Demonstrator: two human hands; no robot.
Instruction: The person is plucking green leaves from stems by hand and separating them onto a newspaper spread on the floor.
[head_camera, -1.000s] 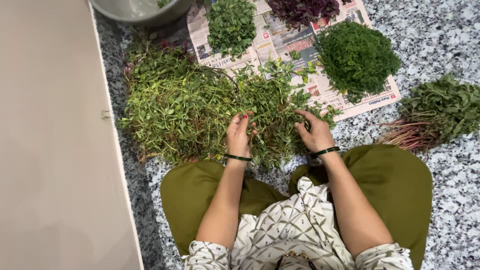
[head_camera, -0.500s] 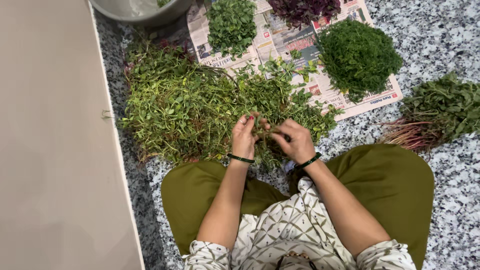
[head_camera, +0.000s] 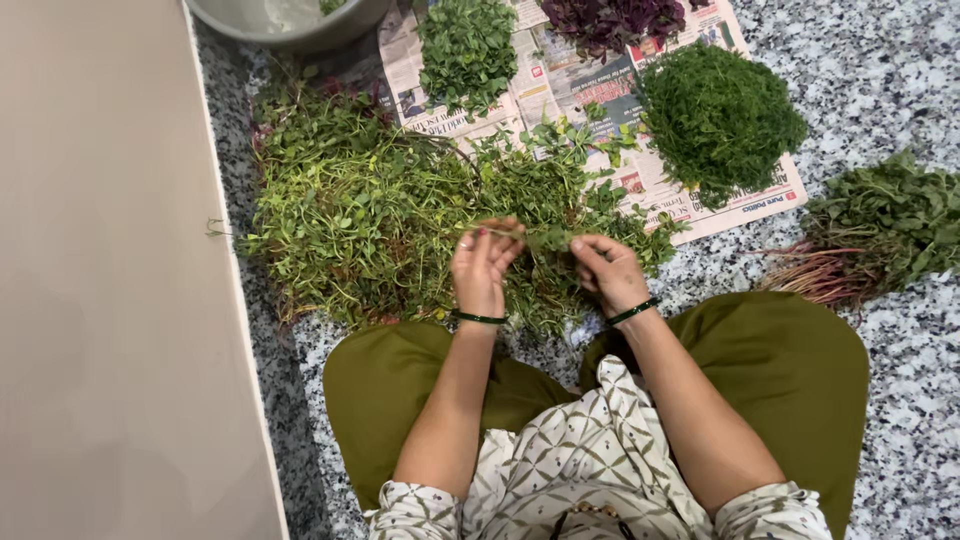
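I sit on a speckled granite floor (head_camera: 880, 110) with a big heap of leafy green stems (head_camera: 370, 215) in front of my knees. My left hand (head_camera: 482, 270) and my right hand (head_camera: 607, 270) are raised just above the heap's near edge, both pinching one thin green sprig (head_camera: 545, 238) stretched between their fingertips. Each wrist carries a dark green bangle. My olive trousers and patterned top fill the bottom of the view.
Newspaper sheets (head_camera: 660, 190) at the back hold a small leafy pile (head_camera: 465, 50), dark purple leaves (head_camera: 610, 20) and a round feathery green mound (head_camera: 718, 115). A bundle of red-stemmed greens (head_camera: 870, 235) lies right. A metal bowl (head_camera: 290, 20) sits top left beside a beige slab (head_camera: 100, 300).
My hands have come off the heap, drawn together and lifted a sprig between them; a second ago they rested apart on the greens.
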